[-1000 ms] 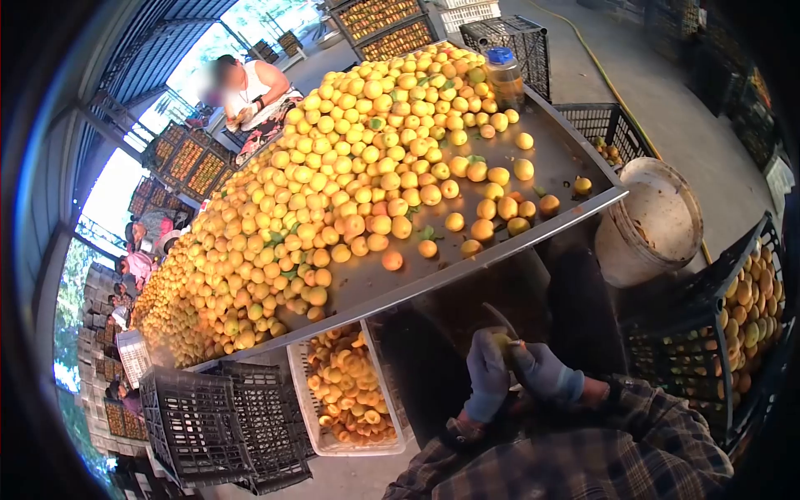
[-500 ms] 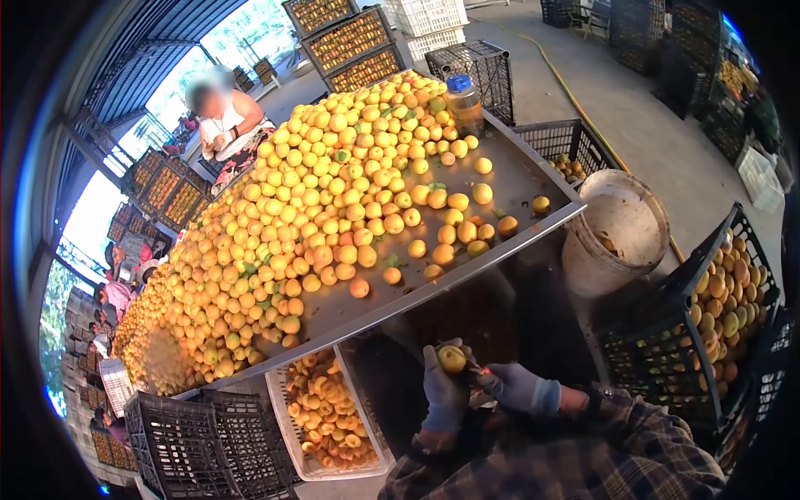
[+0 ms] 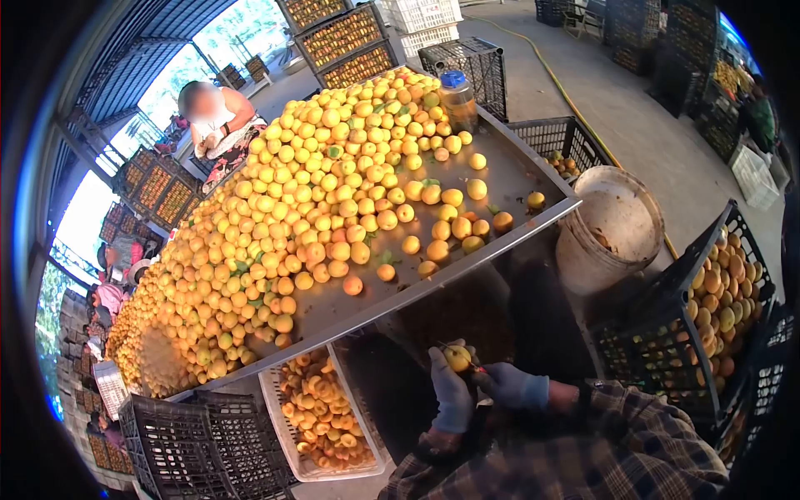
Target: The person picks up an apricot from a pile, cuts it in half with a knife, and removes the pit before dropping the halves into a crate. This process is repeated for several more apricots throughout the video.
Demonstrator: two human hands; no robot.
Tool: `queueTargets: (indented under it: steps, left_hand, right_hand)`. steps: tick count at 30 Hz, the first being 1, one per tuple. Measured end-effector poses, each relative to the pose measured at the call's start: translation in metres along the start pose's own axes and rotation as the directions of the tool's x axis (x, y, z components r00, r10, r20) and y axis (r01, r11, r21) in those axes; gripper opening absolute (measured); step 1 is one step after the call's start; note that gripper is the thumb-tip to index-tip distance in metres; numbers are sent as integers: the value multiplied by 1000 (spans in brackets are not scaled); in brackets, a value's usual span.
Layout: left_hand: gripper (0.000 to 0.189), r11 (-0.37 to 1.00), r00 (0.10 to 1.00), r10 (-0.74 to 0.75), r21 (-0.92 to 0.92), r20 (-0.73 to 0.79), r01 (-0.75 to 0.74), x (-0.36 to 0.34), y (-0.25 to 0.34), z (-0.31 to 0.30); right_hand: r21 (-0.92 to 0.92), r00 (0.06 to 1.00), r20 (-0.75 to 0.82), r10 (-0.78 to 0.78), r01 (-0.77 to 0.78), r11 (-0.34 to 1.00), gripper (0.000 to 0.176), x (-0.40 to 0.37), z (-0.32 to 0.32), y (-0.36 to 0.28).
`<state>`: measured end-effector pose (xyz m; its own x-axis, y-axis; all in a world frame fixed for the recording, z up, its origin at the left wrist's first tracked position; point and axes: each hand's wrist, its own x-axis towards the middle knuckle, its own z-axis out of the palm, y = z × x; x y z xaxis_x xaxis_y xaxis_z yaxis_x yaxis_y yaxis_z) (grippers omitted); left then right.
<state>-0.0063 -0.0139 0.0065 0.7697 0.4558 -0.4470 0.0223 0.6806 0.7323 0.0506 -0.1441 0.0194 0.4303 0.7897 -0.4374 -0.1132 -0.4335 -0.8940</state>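
Observation:
Both my hands wear grey-blue gloves and meet low in front of my body, below the table's edge. My left hand [image 3: 452,398] is closed around a yellow apricot [image 3: 457,358]. Beside it, my right hand [image 3: 512,387] grips a small red-handled knife [image 3: 477,367] against the fruit; its blade hardly shows. Ahead of my hands, a large heap of whole apricots [image 3: 333,175] covers much of the metal table [image 3: 367,308]. Left of my hands, a white basket [image 3: 379,454] contains split apricot halves [image 3: 325,412].
At the right stand a dirty white bucket [image 3: 590,258] and a black crate [image 3: 642,358] of fruit. Black crates [image 3: 183,450] lie at lower left. A lidded jar [image 3: 458,104] stands at the table's far corner. Another person [image 3: 221,121] sits across the heap.
The view has shifted slightly. My hands stay together at the apricot, which has turned a little in my left hand. The person across has lifted their head slightly.

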Motion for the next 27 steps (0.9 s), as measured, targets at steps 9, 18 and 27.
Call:
queueTargets:
  steps: [9,18,27]
  left_hand:
    - [50,996,926,-51,82,375,22,1,39,-1]
    - [50,985,943,-88,-114,321,130,3,16,3]
    - [44,957,916,-83,-225,392,183,13,19,-14]
  right_hand:
    - [276,998,-64,-22,39,960,57,14,-5,15]
    - [-45,967,-253,-39,28,999,50,15,2,8]
    - [-183,980,-164,112,-142,973,34,9,5,-5]
